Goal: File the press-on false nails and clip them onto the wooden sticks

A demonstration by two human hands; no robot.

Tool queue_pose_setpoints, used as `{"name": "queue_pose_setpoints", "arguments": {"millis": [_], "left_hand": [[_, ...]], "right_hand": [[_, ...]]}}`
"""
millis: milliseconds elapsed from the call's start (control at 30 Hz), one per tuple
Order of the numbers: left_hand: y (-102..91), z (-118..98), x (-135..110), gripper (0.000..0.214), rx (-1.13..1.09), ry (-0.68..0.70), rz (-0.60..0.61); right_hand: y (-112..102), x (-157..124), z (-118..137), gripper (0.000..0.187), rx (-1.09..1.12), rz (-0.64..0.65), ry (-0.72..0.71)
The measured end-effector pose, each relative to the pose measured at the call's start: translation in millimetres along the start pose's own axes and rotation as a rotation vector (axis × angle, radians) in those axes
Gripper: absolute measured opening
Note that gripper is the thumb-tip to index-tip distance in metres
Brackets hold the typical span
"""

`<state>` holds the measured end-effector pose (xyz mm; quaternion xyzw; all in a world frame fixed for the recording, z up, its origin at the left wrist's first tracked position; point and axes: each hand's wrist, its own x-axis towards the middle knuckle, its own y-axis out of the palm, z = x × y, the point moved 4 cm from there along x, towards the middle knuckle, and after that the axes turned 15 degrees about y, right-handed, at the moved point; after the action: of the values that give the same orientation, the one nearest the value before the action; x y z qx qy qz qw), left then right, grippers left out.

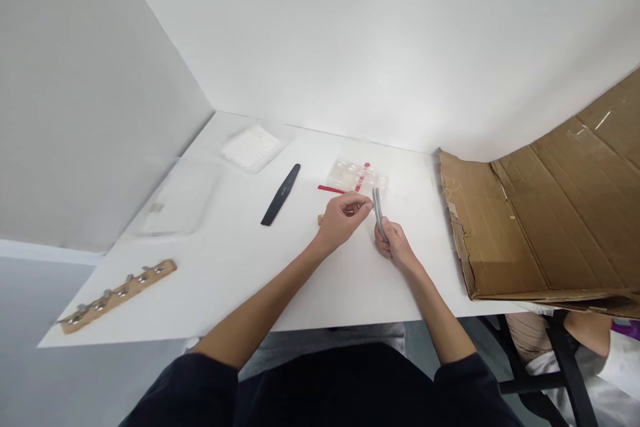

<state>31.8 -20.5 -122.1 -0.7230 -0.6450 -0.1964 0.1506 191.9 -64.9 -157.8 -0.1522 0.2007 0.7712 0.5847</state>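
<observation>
My right hand (394, 242) is closed around the lower end of a grey nail file (377, 208), seen edge-on and pointing away from me. Just left of its upper end, my left hand (345, 215) is pinched with thumb and forefinger together. Whatever sits between those fingertips is too small to make out; they are at or very near the file's edge. Beyond both hands lies a clear plastic sheet (343, 175) with glossy pale pieces and red marks. A thin red strip (330, 189) pokes out behind my left hand. Partly hidden by that hand is a small wooden piece (320, 219).
A black nail file (281, 195) lies left of my hands. Further left are a clear packet with a white gridded sheet (251, 147), a clear plastic bag (175, 203) and a wooden strip with metal clips (120, 293). An open cardboard box (500, 227) stands right; a person sits beyond.
</observation>
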Motion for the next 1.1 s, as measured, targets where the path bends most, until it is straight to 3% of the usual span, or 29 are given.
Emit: {"name": "queue_pose_setpoints", "arguments": {"millis": [100,267,467,700,1000,1100], "left_hand": [[3.5,-2.0,-1.1,0.018,-0.011,-0.012,0.039],[-3.4,-4.7,2.6,0.018,0.001,0.013,-0.044],[2.8,0.6,-0.5,0.020,-0.026,-0.023,0.051],[-0.1,-2.8,2.4,0.022,-0.095,-0.067,0.029],[3.5,-5.0,1.9,0.027,-0.128,-0.107,0.026],[2.5,-7.1,3.1,0.031,-0.178,-0.181,0.015]], "right_hand": [[-1.0,0.1,0.6,0.071,0.015,-0.012,0.004],[-1.0,0.7,-0.9,0.069,-0.011,0.000,0.005],[-0.9,-0.6,0.7,0.070,0.019,-0.011,0.000],[-0.2,-1.4,1.1,0.069,0.004,0.039,-0.003],[0.1,-0.2,0.2,0.070,0.025,0.013,0.006],[-2.5,0.7,-0.3,0.069,0.052,-0.059,0.018]]}}
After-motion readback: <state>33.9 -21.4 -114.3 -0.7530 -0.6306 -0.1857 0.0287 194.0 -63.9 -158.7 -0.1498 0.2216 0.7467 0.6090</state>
